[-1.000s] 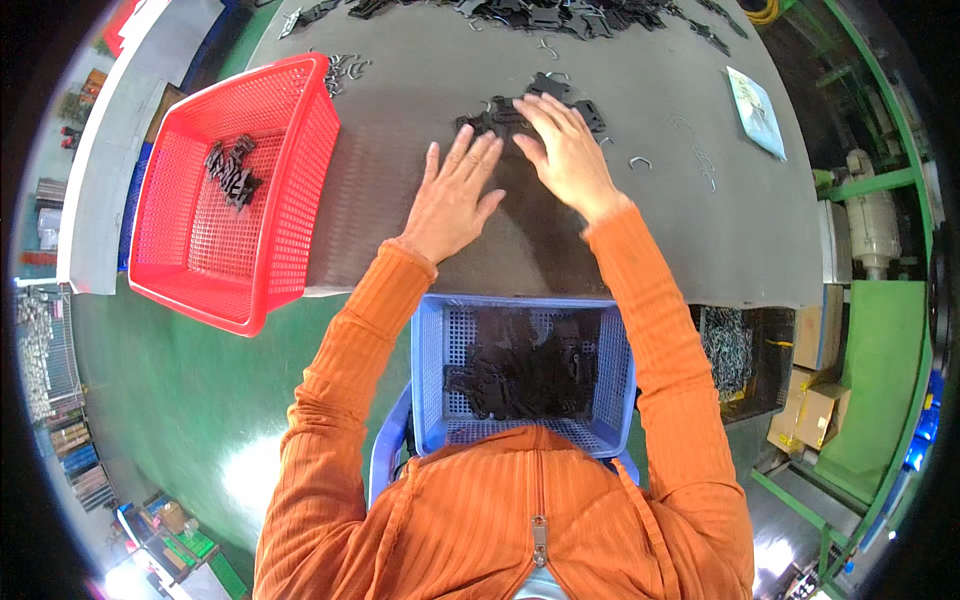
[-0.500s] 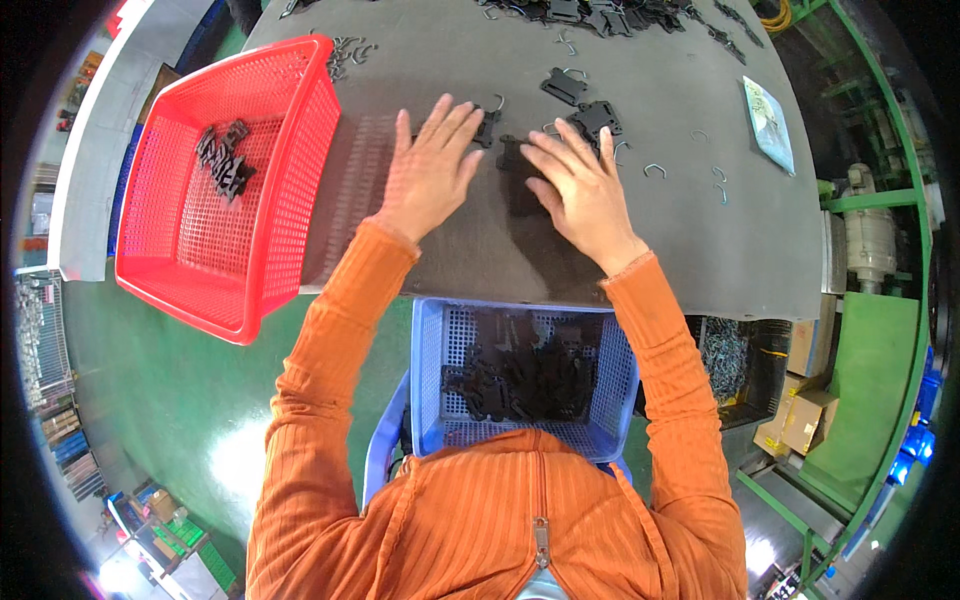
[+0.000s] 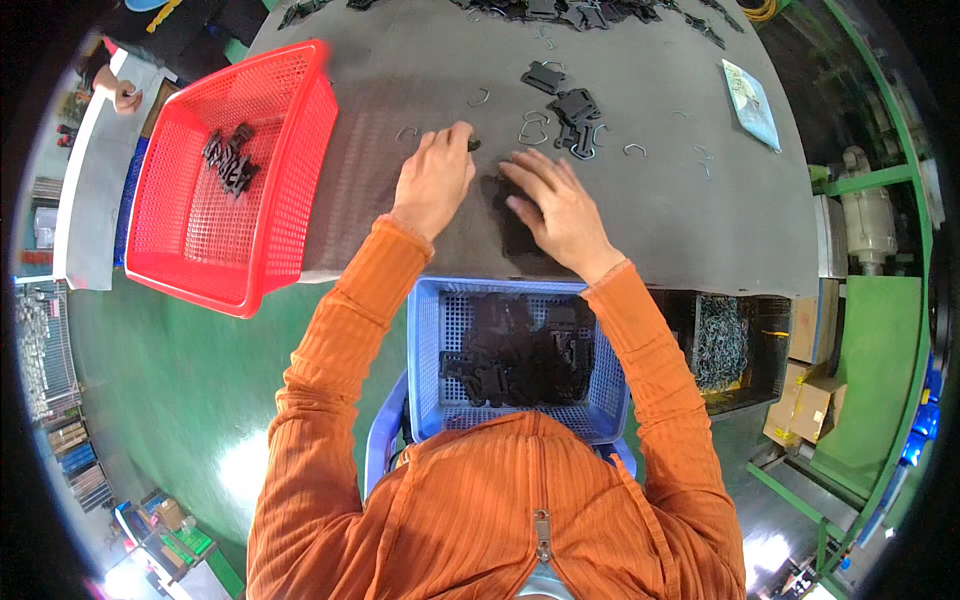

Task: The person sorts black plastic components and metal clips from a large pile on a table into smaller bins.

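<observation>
My left hand (image 3: 433,180) is closed above the grey table (image 3: 370,200), and the end of a small black plastic part (image 3: 473,145) shows at its fingertips. To its right, my right hand (image 3: 565,215) is open, fingers stretched out low over the tabletop. A dark patch lies under the right fingers; I cannot tell part from shadow there. Beyond the right hand is a small cluster of black plastic buckle-like parts (image 3: 575,105). Bent metal wire hooks (image 3: 635,150) are scattered around them.
A red basket (image 3: 322,130) with several black parts stands at the left. A blue basket (image 3: 425,350) of black parts sits at my lap, beside a dark crate of wire pieces (image 3: 720,340). Another person's hand (image 3: 125,97) shows far left. A pale blue packet (image 3: 752,108) lies right.
My left hand has gone from spread to closed, with a black part now at its fingertips. My right hand has shifted slightly left and nearer to me. Another person's hand has appeared at the far left.
</observation>
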A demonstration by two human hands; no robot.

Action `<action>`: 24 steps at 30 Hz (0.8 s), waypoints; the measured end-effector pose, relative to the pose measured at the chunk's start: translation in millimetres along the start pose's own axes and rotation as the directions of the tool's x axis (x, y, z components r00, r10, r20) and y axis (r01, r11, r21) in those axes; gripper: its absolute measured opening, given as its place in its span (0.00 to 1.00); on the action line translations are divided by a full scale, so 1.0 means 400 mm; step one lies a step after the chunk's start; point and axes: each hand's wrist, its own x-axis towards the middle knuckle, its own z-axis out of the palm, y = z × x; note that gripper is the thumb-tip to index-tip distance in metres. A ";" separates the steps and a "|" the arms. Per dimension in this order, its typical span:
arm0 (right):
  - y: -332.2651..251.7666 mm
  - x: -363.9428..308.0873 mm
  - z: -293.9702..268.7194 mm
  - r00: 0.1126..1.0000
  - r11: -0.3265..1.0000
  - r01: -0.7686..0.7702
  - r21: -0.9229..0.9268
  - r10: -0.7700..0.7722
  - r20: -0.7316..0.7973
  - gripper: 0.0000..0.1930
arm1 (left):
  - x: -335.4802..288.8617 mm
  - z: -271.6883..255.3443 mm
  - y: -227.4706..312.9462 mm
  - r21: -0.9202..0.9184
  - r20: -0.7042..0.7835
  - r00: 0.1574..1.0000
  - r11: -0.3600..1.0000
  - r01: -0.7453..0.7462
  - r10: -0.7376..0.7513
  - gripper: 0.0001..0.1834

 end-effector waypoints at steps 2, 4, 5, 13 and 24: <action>-0.002 -0.025 0.014 0.997 0.998 0.060 -0.013 -0.059 0.057 0.21 | -0.012 -0.012 -0.003 -0.127 -0.016 0.999 0.991 0.036 -0.038 0.11; -0.013 -0.068 -0.007 0.993 0.998 0.058 -0.001 -0.057 0.106 0.21 | -0.048 -0.030 0.013 -0.337 0.020 0.994 0.935 0.111 -0.111 0.11; -0.020 -0.094 -0.024 0.990 0.999 0.053 0.001 -0.053 0.133 0.22 | -0.069 -0.039 0.034 -0.411 0.113 0.986 0.898 0.157 -0.121 0.11; -0.021 -0.124 -0.180 0.993 0.987 0.032 0.154 -0.049 0.107 0.06 | 0.048 -0.007 0.070 -0.446 0.222 0.970 0.895 0.009 0.101 0.12; 0.241 0.275 -0.073 0.766 0.764 -0.627 -0.154 0.640 0.053 0.25 | 0.423 0.176 -0.022 -0.193 0.376 0.922 0.981 -0.015 0.088 0.21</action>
